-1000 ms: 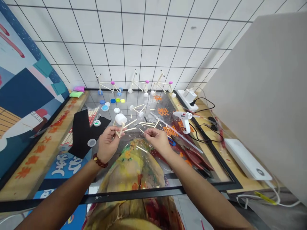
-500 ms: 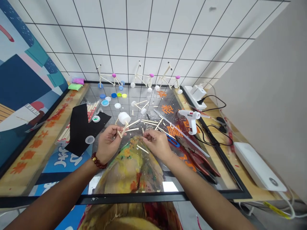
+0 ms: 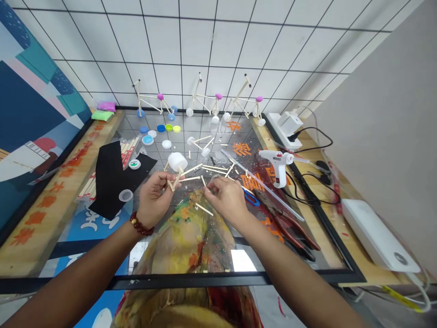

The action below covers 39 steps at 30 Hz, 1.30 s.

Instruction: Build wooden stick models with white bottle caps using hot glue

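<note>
My left hand (image 3: 153, 198) pinches a small frame of pale wooden sticks (image 3: 179, 176) between thumb and fingers. White bottle caps (image 3: 177, 161) sit on the frame's far side. To the right, my right hand (image 3: 228, 200) is closed on a short piece of wooden stick (image 3: 203, 181), held upright at the fingertips. A gap separates the short stick from the frame. On the glass tabletop below the right hand lies a loose stick (image 3: 204, 209). More cut sticks (image 3: 214, 169) are scattered just beyond both hands.
Several stick models with pink tops (image 3: 218, 96) stand along the back. Coloured bottle caps (image 3: 161, 128), a small stick-and-cap piece (image 3: 205, 151) and black sheet (image 3: 108, 177) lie nearer. At right are a hot glue gun (image 3: 279, 166), red-handled pliers (image 3: 290, 228), blue-handled scissors (image 3: 251, 198) and a power strip (image 3: 280, 132).
The camera view has shifted slightly. The short stick in my right hand shows more clearly at the fingertips. Both hands keep nearly the same places and grips.
</note>
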Available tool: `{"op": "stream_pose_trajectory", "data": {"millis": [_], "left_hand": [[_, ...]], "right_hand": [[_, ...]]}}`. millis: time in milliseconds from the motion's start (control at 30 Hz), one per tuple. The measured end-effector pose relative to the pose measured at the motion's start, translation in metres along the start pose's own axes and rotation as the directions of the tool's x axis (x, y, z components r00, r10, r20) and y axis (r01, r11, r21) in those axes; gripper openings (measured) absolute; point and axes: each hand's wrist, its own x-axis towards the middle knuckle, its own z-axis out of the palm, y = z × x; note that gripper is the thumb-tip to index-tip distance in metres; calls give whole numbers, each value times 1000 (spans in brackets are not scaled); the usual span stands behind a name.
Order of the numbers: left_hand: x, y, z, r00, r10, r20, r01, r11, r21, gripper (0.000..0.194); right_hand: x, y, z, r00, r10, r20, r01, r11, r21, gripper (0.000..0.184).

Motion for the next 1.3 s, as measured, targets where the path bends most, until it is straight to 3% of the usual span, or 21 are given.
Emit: {"op": "stream_pose_trajectory", "data": {"millis": [133, 300, 433, 767, 1300], "left_hand": [[-2, 0, 0, 1000, -6, -1, 6, 1000, -7, 19], [-5, 0, 0, 1000, 30, 8, -30, 1000, 10, 17], [-7, -1, -1, 1000, 21, 18, -22, 998, 64, 18], [-10, -9, -6, 997, 70, 40, -77, 977, 197, 16], [-10, -6, -5, 994, 89, 56, -100, 969, 225, 12]], "right_hand": [[0, 5, 1, 1000, 11, -24, -10, 999, 38, 12], [-1, 7, 5, 993, 55, -101, -27, 964, 265, 12], [-1, 6, 9, 992, 82, -93, -41, 925, 377, 15], [-1, 5, 10, 987, 138, -77, -86, 879, 468, 14], [0, 5, 10, 989, 127, -77, -76, 877, 475, 16]]}}
